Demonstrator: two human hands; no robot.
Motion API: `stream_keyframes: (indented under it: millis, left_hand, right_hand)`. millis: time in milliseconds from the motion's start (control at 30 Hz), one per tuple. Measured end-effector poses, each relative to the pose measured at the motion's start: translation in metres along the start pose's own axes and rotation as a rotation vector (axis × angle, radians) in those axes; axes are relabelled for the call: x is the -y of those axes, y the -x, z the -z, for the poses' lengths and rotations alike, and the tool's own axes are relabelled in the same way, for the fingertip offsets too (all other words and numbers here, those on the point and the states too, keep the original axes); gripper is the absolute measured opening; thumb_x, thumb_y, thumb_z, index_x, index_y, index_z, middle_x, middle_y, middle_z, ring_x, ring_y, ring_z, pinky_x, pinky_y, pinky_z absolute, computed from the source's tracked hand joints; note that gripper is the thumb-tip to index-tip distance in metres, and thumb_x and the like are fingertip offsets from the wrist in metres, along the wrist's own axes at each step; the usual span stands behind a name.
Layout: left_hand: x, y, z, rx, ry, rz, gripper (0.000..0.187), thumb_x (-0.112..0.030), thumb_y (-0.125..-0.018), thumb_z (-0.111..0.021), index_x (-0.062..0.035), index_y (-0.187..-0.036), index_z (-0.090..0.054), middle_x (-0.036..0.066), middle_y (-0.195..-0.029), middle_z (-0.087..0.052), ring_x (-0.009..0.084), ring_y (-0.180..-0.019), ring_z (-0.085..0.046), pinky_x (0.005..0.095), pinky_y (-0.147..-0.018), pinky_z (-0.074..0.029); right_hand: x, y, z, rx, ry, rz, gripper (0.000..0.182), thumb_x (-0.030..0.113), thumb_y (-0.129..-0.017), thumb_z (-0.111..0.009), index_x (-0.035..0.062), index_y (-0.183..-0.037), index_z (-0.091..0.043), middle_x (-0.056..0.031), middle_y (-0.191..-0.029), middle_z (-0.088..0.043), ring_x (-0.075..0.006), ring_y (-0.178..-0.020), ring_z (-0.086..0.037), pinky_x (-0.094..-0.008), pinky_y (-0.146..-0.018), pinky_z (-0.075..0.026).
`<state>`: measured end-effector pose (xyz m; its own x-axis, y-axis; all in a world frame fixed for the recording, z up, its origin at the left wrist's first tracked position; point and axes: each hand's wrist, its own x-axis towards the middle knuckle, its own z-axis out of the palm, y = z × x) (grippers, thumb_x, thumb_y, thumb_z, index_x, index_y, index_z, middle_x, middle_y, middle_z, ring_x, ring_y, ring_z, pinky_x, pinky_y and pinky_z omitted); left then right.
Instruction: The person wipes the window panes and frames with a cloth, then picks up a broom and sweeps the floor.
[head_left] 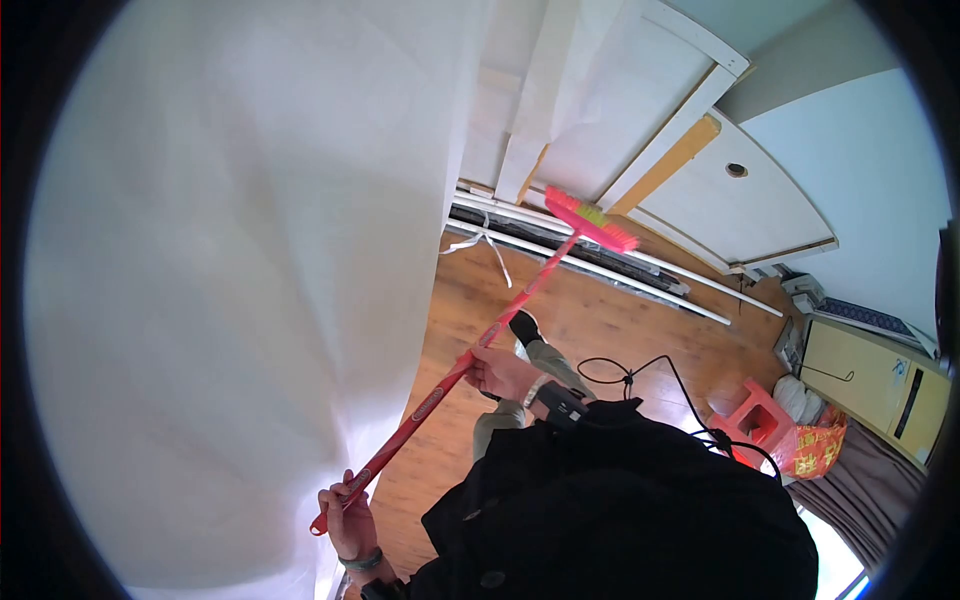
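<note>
A red-handled broom (pixel 430 402) slants up across the view. Its pink and yellow-green bristle head (pixel 590 218) is raised at the far end, in front of white panels. Low on the left, my left hand (pixel 347 517) is closed around the handle near its hanging loop. Further up, my right hand (pixel 503 374) grips the middle of the handle, with a band and a dark device on that wrist. A large white sheet-like surface (pixel 230 280) fills the left side, close beside the handle and my left hand.
White panels (pixel 640 95) lean at the back, with white poles (pixel 640 285) on the wooden floor (pixel 470 300) below. To the right are a looped black cable (pixel 672 385), a pink stool (pixel 752 415), a red-yellow bag (pixel 818 448) and a yellowish cabinet (pixel 870 375).
</note>
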<state>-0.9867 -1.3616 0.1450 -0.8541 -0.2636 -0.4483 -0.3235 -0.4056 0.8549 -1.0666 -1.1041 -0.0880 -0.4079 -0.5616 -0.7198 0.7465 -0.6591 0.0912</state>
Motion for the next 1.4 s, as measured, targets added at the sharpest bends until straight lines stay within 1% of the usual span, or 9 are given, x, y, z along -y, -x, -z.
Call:
stream_keyframes:
  millis: [100, 400, 500, 533, 700, 767, 867, 1100, 1400]
  left_hand:
    - [0.009, -0.007, -0.012, -0.010, -0.011, 0.007, 0.013, -0.021, -0.091, -0.052, -0.0092, -0.085, -0.052, 0.004, -0.094, -0.059, 0.0236, -0.115, -0.048, 0.0309, -0.082, -0.050]
    - [0.042, -0.008, -0.037, 0.050, -0.068, 0.129, 0.011, -0.018, -0.092, -0.050, -0.0078, -0.087, -0.051, 0.008, -0.098, -0.058, 0.0273, -0.114, -0.048, 0.0337, -0.081, -0.050]
    - [0.010, 0.007, -0.037, 0.020, -0.100, -0.014, 0.011, -0.017, -0.092, -0.050, -0.0081, -0.085, -0.049, 0.008, -0.091, -0.056, 0.0285, -0.109, -0.050, 0.0332, -0.075, -0.050]
    - [-0.002, 0.014, -0.033, 0.017, -0.119, -0.060, 0.012, -0.017, -0.092, -0.050, -0.0082, -0.085, -0.048, 0.008, -0.087, -0.054, 0.0279, -0.105, -0.051, 0.0324, -0.072, -0.050]
    - [-0.060, 0.050, -0.012, 0.024, -0.244, -0.303, 0.021, -0.024, -0.093, -0.046, -0.0102, -0.078, -0.040, 0.003, -0.071, -0.042, 0.0203, -0.082, -0.051, 0.0248, -0.053, -0.042]
    - [-0.084, 0.071, -0.018, 0.046, -0.232, -0.337, 0.020, -0.025, -0.090, -0.050, -0.0106, -0.078, -0.043, 0.004, -0.078, -0.044, 0.0230, -0.082, -0.047, 0.0373, -0.069, -0.045]
    - [-0.095, 0.085, -0.033, 0.086, -0.215, -0.440, 0.020, -0.026, -0.093, -0.045, -0.0098, -0.081, -0.046, 0.005, -0.080, -0.047, 0.0229, -0.084, -0.048, 0.0311, -0.064, -0.039]
    - [-0.074, 0.087, -0.057, 0.195, -0.311, -0.513, 0.019, -0.025, -0.090, -0.049, -0.0078, -0.083, -0.047, 0.007, -0.079, -0.046, 0.0258, -0.086, -0.048, 0.0349, -0.071, -0.040]
    - [-0.115, 0.132, -0.038, 0.082, -0.069, -0.843, 0.027, -0.034, -0.091, -0.049, -0.0099, -0.078, -0.046, 0.002, -0.070, -0.037, 0.0196, -0.069, -0.041, 0.0329, -0.055, -0.041]
  right_hand:
    - [0.003, -0.035, 0.014, 0.042, -0.061, 0.121, 0.022, 0.026, -0.095, -0.043, 0.0082, -0.090, -0.054, -0.0056, -0.088, -0.060, -0.0161, -0.084, -0.057, -0.0284, -0.076, -0.046]
    - [0.027, -0.012, 0.047, -0.145, -0.159, 0.078, 0.027, 0.029, -0.096, -0.040, 0.0062, -0.092, -0.054, -0.0069, -0.093, -0.059, -0.0190, -0.088, -0.056, -0.0302, -0.078, -0.046]
    - [0.009, -0.007, 0.028, -0.040, -0.027, 0.074, 0.029, 0.029, -0.096, -0.039, 0.0050, -0.094, -0.054, -0.0069, -0.093, -0.060, -0.0183, -0.087, -0.057, -0.0286, -0.076, -0.047]
    - [0.003, -0.001, 0.015, -0.032, -0.093, 0.028, 0.024, 0.028, -0.095, -0.042, 0.0065, -0.094, -0.053, -0.0067, -0.088, -0.061, -0.0174, -0.077, -0.059, -0.0280, -0.066, -0.049]
    - [-0.026, 0.043, -0.048, 0.045, -0.026, -0.079, 0.025, 0.027, -0.096, -0.041, 0.0064, -0.096, -0.055, -0.0061, -0.088, -0.061, -0.0161, -0.077, -0.058, -0.0271, -0.068, -0.049]
    - [-0.028, 0.060, -0.071, 0.092, 0.017, -0.122, 0.026, 0.027, -0.096, -0.041, 0.0063, -0.097, -0.056, -0.0059, -0.090, -0.061, -0.0156, -0.078, -0.058, -0.0268, -0.069, -0.049]
    - [-0.029, 0.069, -0.091, 0.142, 0.097, -0.120, 0.026, 0.027, -0.096, -0.039, 0.0055, -0.099, -0.053, -0.0045, -0.097, -0.059, -0.0144, -0.085, -0.056, -0.0278, -0.078, -0.047]
    - [0.001, 0.065, -0.104, 0.130, 0.043, 0.072, 0.025, 0.026, -0.097, -0.037, 0.0059, -0.099, -0.052, -0.0055, -0.096, -0.059, -0.0142, -0.088, -0.055, -0.0274, -0.078, -0.046]
    - [0.001, 0.154, -0.152, 0.466, 0.302, 0.103, 0.033, 0.029, -0.097, -0.038, 0.0038, -0.114, -0.051, -0.0062, -0.109, -0.058, -0.0140, -0.096, -0.055, -0.0291, -0.088, -0.043]
